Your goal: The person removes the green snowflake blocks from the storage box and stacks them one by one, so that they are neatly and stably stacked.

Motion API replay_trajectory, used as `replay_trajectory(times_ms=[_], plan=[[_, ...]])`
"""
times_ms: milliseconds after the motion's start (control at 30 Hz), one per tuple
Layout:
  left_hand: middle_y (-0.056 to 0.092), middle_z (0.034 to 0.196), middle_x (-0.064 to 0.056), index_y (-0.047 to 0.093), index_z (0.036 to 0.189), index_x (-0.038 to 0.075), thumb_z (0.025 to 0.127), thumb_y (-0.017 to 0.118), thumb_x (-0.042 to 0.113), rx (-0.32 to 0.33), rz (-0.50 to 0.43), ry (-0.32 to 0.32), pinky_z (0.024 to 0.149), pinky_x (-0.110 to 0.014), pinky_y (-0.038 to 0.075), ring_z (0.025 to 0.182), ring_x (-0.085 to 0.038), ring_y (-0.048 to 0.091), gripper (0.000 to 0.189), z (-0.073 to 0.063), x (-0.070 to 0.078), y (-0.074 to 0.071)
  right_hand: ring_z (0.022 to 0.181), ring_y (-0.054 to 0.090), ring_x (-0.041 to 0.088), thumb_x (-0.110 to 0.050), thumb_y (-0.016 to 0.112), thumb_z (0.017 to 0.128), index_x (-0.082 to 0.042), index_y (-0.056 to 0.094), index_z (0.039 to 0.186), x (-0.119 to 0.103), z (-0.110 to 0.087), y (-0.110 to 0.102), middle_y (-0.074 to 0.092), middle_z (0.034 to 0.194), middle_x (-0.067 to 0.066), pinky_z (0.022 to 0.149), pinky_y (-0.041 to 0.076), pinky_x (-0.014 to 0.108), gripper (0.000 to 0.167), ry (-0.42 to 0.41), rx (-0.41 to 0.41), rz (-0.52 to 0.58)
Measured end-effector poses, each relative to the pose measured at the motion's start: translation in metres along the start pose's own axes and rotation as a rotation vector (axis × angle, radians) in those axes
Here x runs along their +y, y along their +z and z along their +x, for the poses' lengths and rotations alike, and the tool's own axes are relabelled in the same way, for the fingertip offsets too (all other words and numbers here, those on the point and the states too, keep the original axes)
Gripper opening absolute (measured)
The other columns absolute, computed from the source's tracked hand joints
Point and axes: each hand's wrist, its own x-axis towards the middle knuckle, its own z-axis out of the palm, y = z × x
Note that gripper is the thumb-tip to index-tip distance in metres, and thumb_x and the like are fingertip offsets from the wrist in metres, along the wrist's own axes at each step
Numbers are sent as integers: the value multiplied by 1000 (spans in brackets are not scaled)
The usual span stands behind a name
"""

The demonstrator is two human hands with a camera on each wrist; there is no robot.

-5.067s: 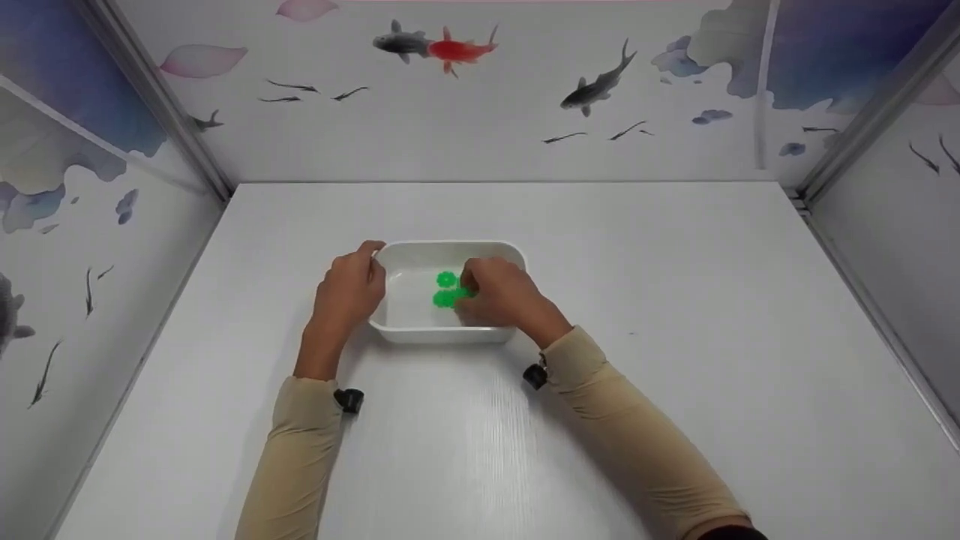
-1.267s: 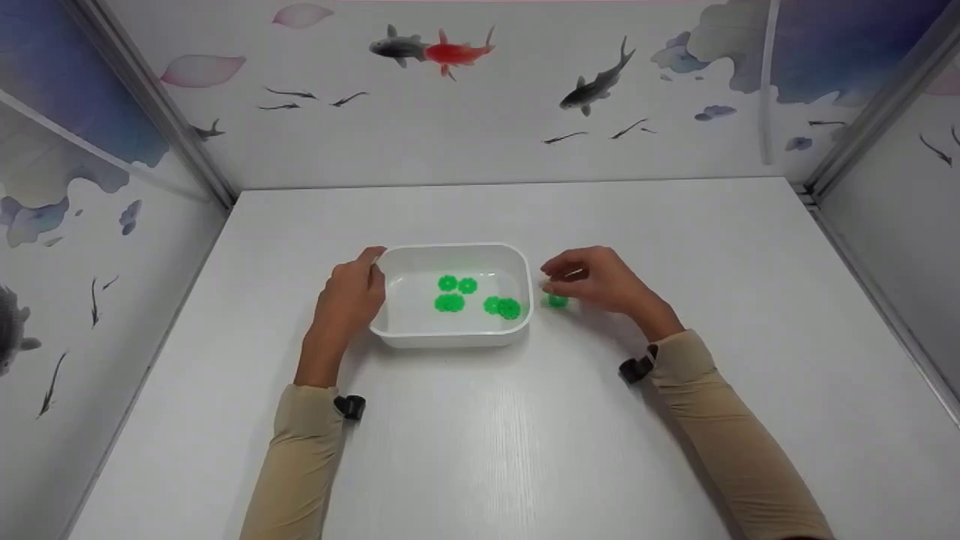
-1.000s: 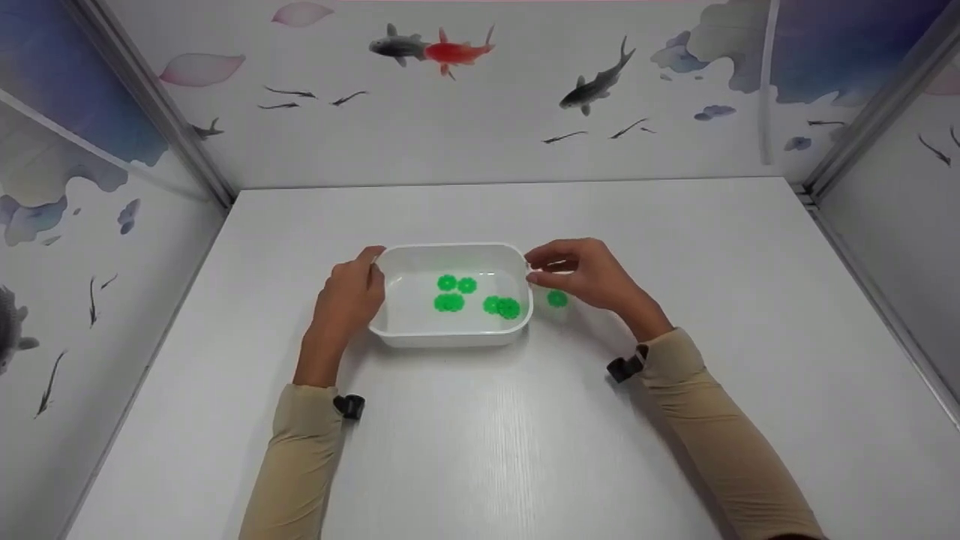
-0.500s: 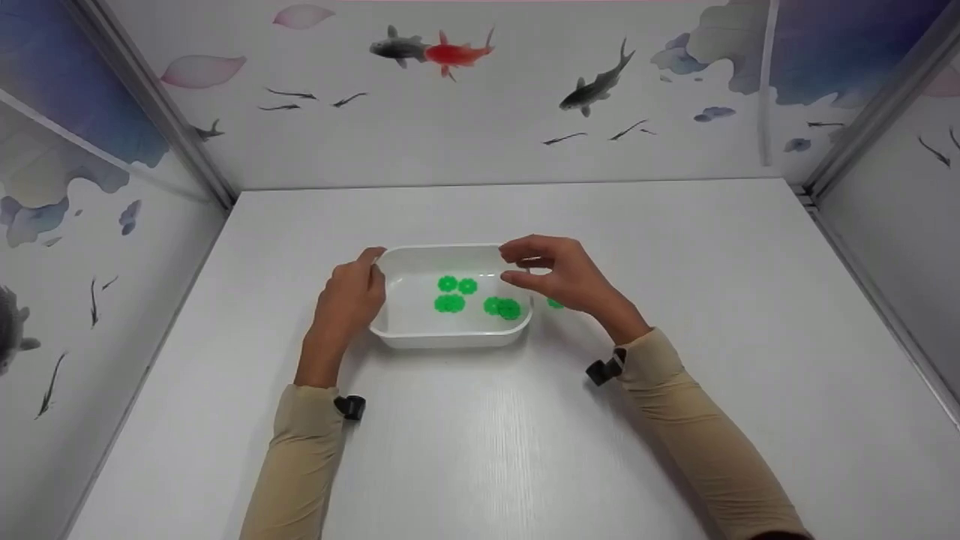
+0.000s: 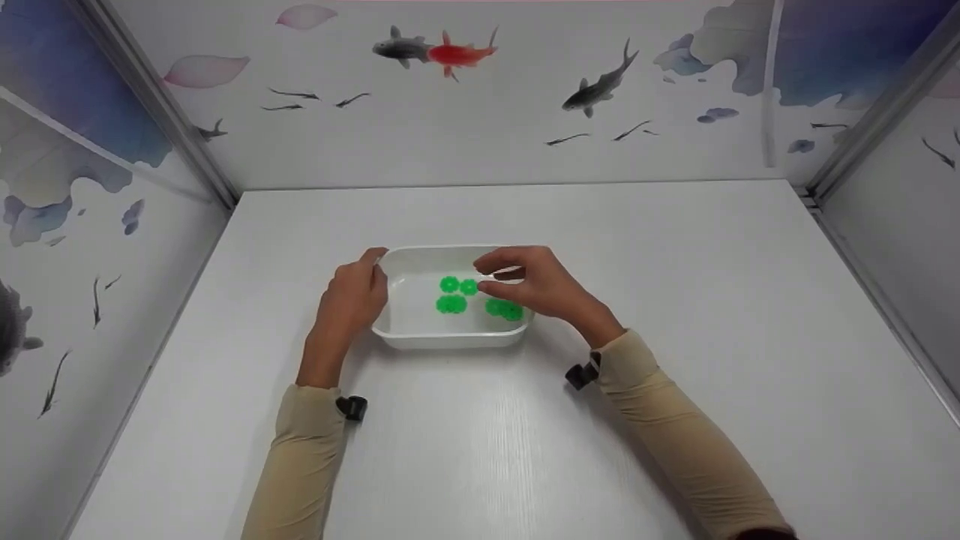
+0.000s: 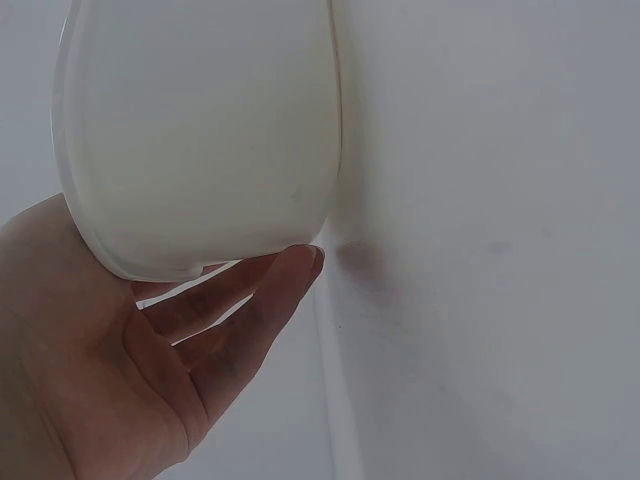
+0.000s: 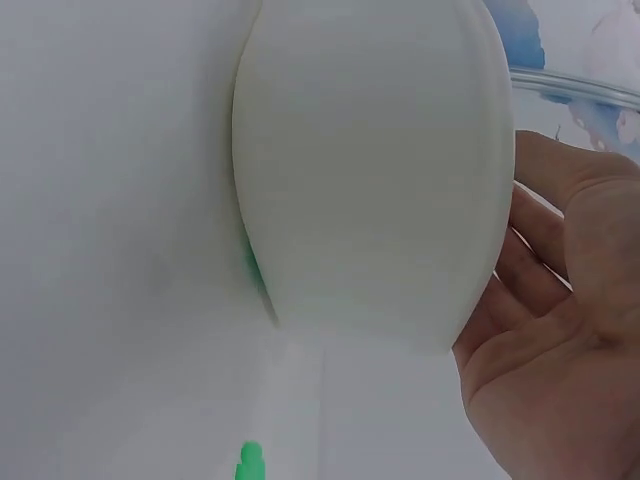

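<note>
A white rectangular basin (image 5: 450,341) stands near the middle of the table, with several small green flower-shaped pieces (image 5: 451,304) on its floor. My left hand (image 5: 351,296) grips the basin's left end; in the left wrist view its fingers lie along the outer wall. Over the right part of the basin is my right hand (image 5: 536,281), thumb and fingers apart with nothing between them. Its fingertips overlap the area beside two green pieces. Outside the basin's right end, a green flower-shaped piece (image 7: 250,462) lies on the table, hidden behind my right hand in the head view.
White table (image 5: 450,450) surface surrounds the basin on all sides. Panels printed with fish and petals (image 5: 592,82) enclose the back and both sides. A small black camera sits on each wrist (image 5: 581,375).
My right hand went from inside the basin to beside the green piece on the table at right, then came back left over the basin without it. The left hand keeps its hold.
</note>
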Motion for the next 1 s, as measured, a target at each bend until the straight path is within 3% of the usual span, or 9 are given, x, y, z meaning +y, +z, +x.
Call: replay_trajectory(times_ms=[233,467,800,1000], plan=[[70,145,-16,52,159,13,115,41,23,2,-3,-14,103,-53,60,127,-33,73,46,0,1,1,122,74,36,-24,82,99,-14,77,128,-4,9,10,78,127,4,104,61,43,31,1,-46,-26],[71,144,-15,53,158,14,115,42,23,3,-13,-11,101,-53,61,124,-31,74,45,0,2,1,119,75,36,-20,83,98,-11,77,129,-8,16,14,77,129,13,105,59,55,33,17,-80,-43],[70,145,-15,52,158,14,115,41,22,1,-16,-16,101,-54,61,127,-34,73,45,0,4,0,117,75,34,-15,80,99,1,75,127,-8,26,19,77,128,18,104,60,45,33,37,-157,-122],[69,146,-15,51,159,14,116,41,23,-6,-15,-27,104,-54,60,128,-34,72,46,0,4,0,109,78,30,-14,81,97,1,78,124,-11,30,25,80,122,17,97,64,42,30,48,-195,-258]])
